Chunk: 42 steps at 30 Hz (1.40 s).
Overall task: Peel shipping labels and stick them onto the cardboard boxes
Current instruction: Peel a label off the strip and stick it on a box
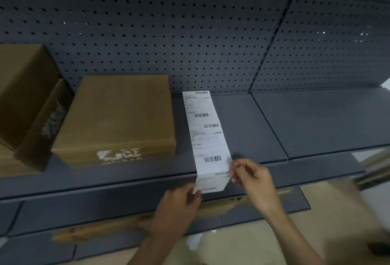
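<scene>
Two hands work the label strip (207, 136) at lower centre: left hand (179, 205) pinches its folded end, right hand (251, 177) pinches an edge, peeling; next, press onto the cardboard box (118, 117).

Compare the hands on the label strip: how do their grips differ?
The left hand holds the hanging end of the label strip at its lower left corner, below the shelf edge; the right hand pinches the right edge higher, near the fold. The left forearm comes from below, the right from lower right. Both grip the same strip.
</scene>
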Available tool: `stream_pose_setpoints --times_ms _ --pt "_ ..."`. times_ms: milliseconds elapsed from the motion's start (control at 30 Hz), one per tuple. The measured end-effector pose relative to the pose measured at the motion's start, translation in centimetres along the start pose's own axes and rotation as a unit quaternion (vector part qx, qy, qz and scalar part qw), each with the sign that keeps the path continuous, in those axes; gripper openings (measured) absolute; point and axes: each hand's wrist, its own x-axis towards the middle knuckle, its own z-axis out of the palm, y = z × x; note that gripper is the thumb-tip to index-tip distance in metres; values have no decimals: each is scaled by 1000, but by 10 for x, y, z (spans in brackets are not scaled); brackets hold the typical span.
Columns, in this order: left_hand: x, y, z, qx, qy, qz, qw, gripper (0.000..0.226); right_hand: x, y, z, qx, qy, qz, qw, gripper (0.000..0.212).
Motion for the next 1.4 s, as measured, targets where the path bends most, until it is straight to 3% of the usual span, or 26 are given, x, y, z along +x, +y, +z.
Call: stream_pose_setpoints --times_ms 200,467,667,833,1400 --pt "9 -2 26 23 27 -35 999 31 0 12 -7 -51 -48 -14 997 24" --pt "5 6 25 -6 73 -35 997 18 -2 0 -7 -125 -64 -67 988 17" --pt "1 24 16 -88 68 33 993 10 -4 -13 2 -205 -46 -246 946 6" --pt "2 36 5 -134 67 74 986 20 1 -27 11 -266 -78 -325 904 21" --pt "17 48 -13 -174 36 146 973 35 15 -46 -1 -233 -140 -240 932 20"
